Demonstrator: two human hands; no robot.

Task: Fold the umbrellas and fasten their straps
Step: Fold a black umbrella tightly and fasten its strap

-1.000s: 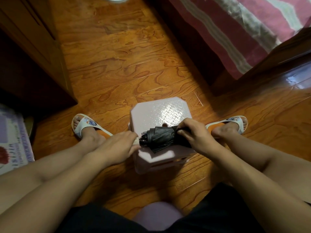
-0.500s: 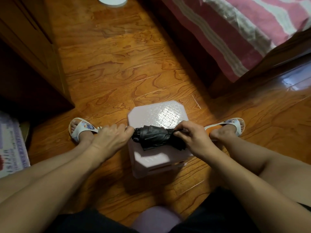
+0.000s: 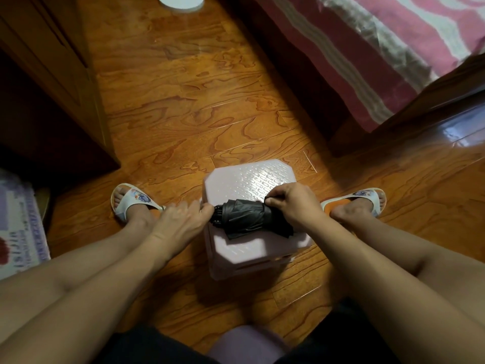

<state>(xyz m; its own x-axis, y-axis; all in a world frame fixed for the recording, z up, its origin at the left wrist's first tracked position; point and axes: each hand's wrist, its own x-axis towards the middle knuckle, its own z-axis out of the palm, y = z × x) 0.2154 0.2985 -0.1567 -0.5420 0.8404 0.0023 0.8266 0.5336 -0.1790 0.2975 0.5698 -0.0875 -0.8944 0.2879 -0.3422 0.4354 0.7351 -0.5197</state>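
Close together, two bare hands work a black folding umbrella [image 3: 249, 216] lying on a pale plastic stool [image 3: 236, 179] between the person's slippered feet. The right hand [image 3: 294, 206] curls over the umbrella's right end, pinching fabric at the far edge. The left hand [image 3: 183, 222], slightly blurred, has fingers bent at the left end; whether it grips is unclear. To do this well, keep the pleats wound tight while the strap comes round. The umbrella's long axis runs left to right, rib tips pointing left. Wooden floor [image 3: 183, 114] surrounds everything.

Black umbrella [image 3: 246, 215] atop pink stool [image 3: 236, 179]
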